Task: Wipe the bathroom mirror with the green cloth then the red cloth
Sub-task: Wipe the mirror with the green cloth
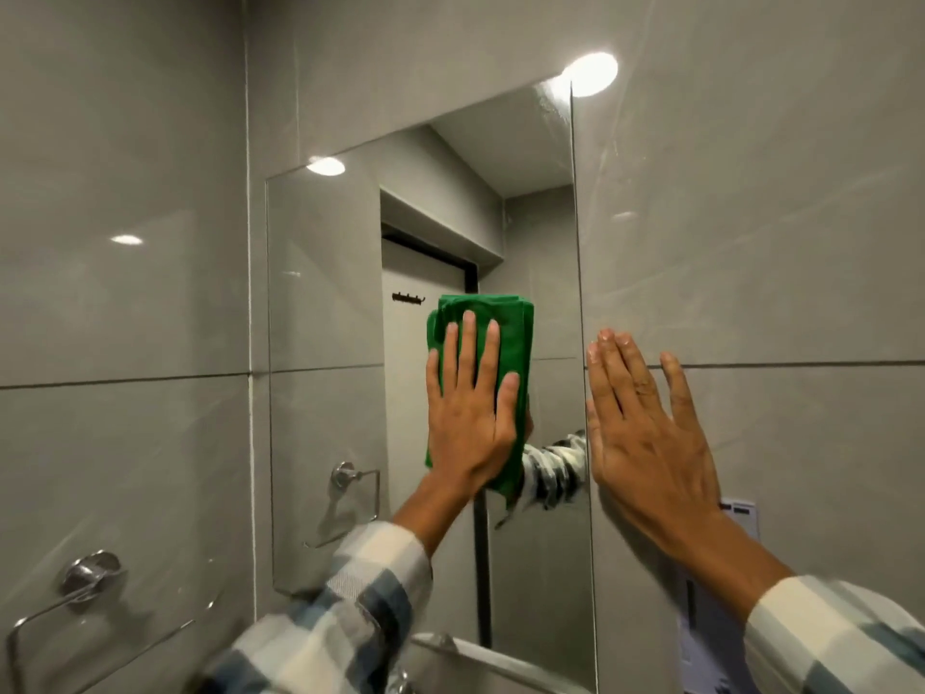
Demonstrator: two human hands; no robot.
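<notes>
I'm pressing the cloth (493, 323) flat under my spread left hand (470, 418) for full mirror (325, 293) contact; right hand (650, 443), fingers together, is bracing on the wall (776, 242) alongside.

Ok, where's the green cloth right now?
In the head view, the green cloth is pressed flat against the mirror under the left hand, near the mirror's right edge, beside the right hand on the wall.

Single head view, close to mirror (425, 232), facing forward, slightly upward, angled from mirror's right
</notes>
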